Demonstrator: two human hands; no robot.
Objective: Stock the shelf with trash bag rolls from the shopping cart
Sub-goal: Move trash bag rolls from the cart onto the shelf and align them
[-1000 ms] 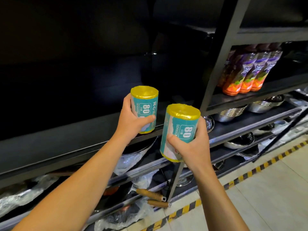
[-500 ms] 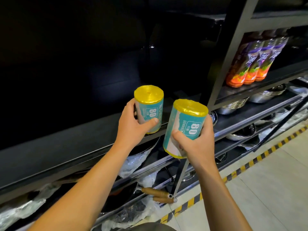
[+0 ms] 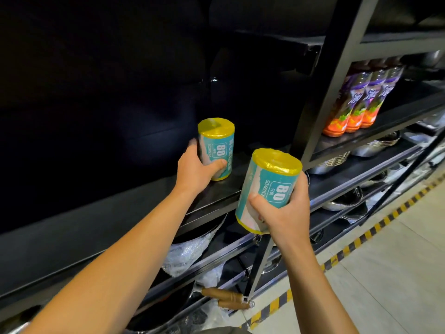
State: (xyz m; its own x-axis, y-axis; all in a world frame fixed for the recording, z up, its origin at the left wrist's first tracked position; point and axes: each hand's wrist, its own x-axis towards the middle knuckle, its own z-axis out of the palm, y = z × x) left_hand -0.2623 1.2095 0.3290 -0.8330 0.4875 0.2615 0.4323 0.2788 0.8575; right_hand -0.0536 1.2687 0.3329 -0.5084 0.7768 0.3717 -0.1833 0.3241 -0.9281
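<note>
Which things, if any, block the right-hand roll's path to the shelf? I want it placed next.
Nothing visible does. The yellow-capped teal trash bag roll in the right hand faces bare black shelf beside the left hand's roll.

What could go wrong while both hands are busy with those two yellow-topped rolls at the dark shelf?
The roll on the shelf stands near the front edge; it might tip off as the left hand lets go. The second roll, tilted in the right hand, hangs in front of the shelf over lower racks; a slip could drop it there.
</note>
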